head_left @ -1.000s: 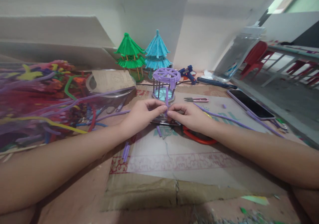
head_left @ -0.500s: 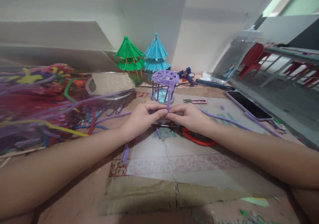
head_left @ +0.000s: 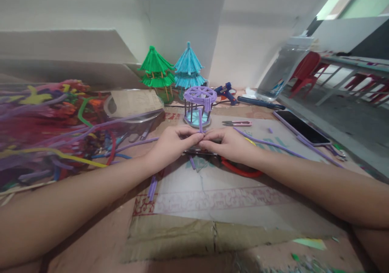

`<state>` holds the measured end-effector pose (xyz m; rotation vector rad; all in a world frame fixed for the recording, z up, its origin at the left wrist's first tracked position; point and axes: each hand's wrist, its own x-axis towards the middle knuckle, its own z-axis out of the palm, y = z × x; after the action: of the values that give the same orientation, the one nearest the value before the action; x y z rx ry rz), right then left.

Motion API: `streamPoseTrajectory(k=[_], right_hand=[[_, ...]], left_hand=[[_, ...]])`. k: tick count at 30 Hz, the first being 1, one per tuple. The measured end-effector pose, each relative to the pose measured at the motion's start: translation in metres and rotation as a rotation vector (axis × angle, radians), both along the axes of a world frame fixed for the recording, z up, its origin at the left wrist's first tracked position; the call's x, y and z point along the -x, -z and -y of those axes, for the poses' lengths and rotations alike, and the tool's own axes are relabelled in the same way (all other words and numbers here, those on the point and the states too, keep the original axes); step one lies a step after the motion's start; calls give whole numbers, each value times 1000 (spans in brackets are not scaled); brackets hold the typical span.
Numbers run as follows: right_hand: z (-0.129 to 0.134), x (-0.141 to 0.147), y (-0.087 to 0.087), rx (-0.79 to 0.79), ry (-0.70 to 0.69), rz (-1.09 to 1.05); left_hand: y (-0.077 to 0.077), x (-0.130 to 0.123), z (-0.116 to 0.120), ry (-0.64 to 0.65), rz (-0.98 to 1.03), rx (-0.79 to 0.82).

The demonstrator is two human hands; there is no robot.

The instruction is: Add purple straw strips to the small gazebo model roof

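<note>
Both hands meet at the middle of the board, fingertips almost touching. My left hand (head_left: 174, 143) pinches the lower end of a purple pipe cleaner (head_left: 200, 121), which stands nearly upright. The fingertips of my right hand (head_left: 226, 141) close on that same lower end. Just behind them is a small round pavilion with a purple spoked top (head_left: 200, 92), dark posts and a light blue base. Partly under my right hand lies a red-orange handle loop (head_left: 240, 170). Short purple pieces (head_left: 152, 188) lie to the left.
Behind stand a green model tower (head_left: 156, 66) and a blue one (head_left: 189, 66). A blue glue gun (head_left: 226, 92), pink thread snips (head_left: 238, 123), a phone (head_left: 300, 127) and a large clear bottle (head_left: 279, 70) are at right. Colourful pipe cleaners (head_left: 45, 119) heap at left.
The upright purple pipe cleaner has shifted slightly left and its top sits lower, now apart from the pavilion's rim in view. Both hands keep their pinch.
</note>
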<state>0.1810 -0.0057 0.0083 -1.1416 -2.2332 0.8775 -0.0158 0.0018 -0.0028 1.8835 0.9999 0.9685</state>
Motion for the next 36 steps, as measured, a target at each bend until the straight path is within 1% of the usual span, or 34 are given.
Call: streamPoseTrajectory(k=[1,3,5,11,16,19,21,22,26,28,31,36], right_hand=[[-1,-2,0,-9,-13,4],[-5,-6,1,-33,5,28],[-7,-9,2,-65,47,54],[-11,-10,8,-135,69,84],[-10,-8,8,-127,67,89],[-7,-8,7,-129,95,58],[-4,-8,7,-200,99,52],[-3,-8,7,-275,90,71],[0,-6,9,-687,21,229],[1,-4,10,-801,-10,280],[0,-2,11,-843,-10,286],[1,-3,9,-807,10,279]], left_hand=[[0,0,-1,-15,7,54],[1,0,-3,-35,32,136],[2,0,-5,-44,52,170],[1,-1,-6,-35,39,196],[0,-1,-4,-46,16,178],[0,0,-4,-38,23,182],[1,0,-4,-35,34,194],[1,0,-5,-33,40,202],[4,-1,-6,-6,70,240],[6,-2,-6,-5,87,260],[7,-2,-6,2,109,293],[9,-2,-5,42,129,325]])
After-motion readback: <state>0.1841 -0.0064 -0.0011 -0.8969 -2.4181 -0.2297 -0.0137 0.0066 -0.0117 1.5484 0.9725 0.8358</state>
